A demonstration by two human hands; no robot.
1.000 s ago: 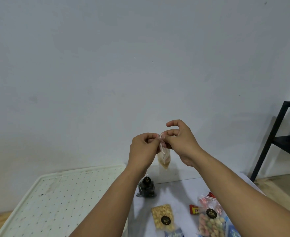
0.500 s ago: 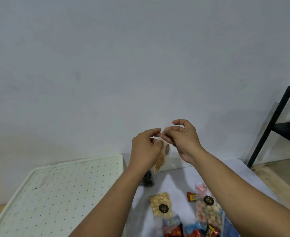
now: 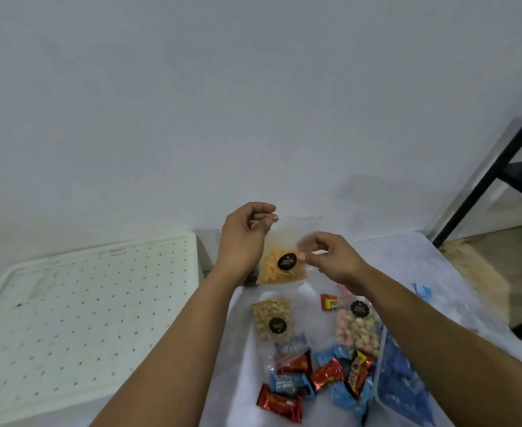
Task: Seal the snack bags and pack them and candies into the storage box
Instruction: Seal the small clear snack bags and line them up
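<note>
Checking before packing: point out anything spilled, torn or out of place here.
Nothing looks spilled or torn. The candies lie scattered loose on the table, not yet packed. The left hand pinches the orange snack bag at its top corner; it hangs tilted.

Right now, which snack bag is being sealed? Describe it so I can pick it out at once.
Start at the white-covered table right of the perforated white tray. Above its far edge, the left hand pinches a clear bag's top corner, with the right hand at its side. That held bag contains orange strips; the other black-stickered bags lie flat, holding pale nuts or pastel balls.
</note>
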